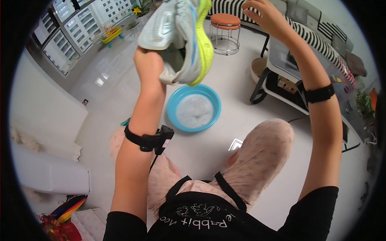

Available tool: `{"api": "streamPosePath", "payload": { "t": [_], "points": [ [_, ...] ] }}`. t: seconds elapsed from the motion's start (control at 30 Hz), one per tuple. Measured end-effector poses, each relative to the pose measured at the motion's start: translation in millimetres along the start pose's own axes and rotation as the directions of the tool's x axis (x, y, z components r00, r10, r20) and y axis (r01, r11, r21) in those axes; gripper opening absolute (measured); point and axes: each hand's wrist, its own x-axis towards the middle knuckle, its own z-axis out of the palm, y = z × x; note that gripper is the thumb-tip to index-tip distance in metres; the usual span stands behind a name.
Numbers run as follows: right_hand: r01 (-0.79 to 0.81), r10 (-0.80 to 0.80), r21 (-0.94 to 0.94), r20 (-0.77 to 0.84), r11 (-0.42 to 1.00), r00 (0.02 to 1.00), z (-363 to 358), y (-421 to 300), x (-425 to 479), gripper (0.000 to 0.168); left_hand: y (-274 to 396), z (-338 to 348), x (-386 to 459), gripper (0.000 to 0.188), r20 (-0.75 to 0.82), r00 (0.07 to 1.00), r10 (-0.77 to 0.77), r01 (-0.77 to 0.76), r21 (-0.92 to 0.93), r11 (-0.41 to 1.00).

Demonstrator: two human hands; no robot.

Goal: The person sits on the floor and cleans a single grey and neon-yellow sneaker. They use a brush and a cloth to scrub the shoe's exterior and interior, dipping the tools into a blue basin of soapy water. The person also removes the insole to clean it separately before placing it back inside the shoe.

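My left hand (149, 63) grips a pale grey-white running shoe (162, 28) with a yellow-green sole, raised in front of me at the top of the view. The shoe's collar opening faces me, and most of my left fingers are hidden behind its upper. My right hand (265, 15) is lifted at the upper right, apart from the shoe, with its fingers curved and nothing visible in them. Below the shoe, a round blue plastic basin (172, 116) stands on the floor between my knees. White suds (194, 110) cover what is inside it.
An orange-topped stool (225, 21) stands ahead. To the right are a low table (280, 63) with dark legs, a beige basket (258, 67) and a sofa with a striped cover (313, 39). A white bin-like container (54, 174) stands at left. A yellow toy table (111, 34) is near the windows.
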Motion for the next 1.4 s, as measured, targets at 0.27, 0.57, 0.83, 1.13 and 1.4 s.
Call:
{"api": "streamPosePath", "payload": {
  "t": [0.27,0.57,0.83,1.13,1.4],
  "points": [
    [-0.420,0.214,0.255,0.574,0.871,0.790,-23.5,-17.5,-37.8,0.072,2.8,57.0,-36.3,0.032,0.053,0.976,-0.212,0.216,-0.381,0.899],
    [-0.732,0.048,0.646,0.756,-0.216,0.653,14.3,-59.8,-73.1,0.077,-49.2,86.8,-39.5,0.029,0.031,0.962,-0.271,0.214,-0.705,0.676],
    [-0.733,0.291,0.634,0.770,-0.247,0.568,109.1,-31.9,-70.5,0.061,-153.9,40.7,-51.8,0.037,0.138,0.893,-0.429,0.446,-0.141,0.884],
    [-0.813,0.359,0.263,0.796,0.520,0.487,290.5,41.3,-110.8,0.068,-321.3,-104.0,-89.3,0.039,0.218,0.242,-0.945,0.396,0.867,0.301],
    [-0.257,-0.116,0.376,0.733,0.890,0.670,425.4,21.7,-150.9,0.060,-419.3,-173.5,-105.5,0.039,-0.077,0.351,-0.933,0.536,0.834,0.132]
  ]
}}
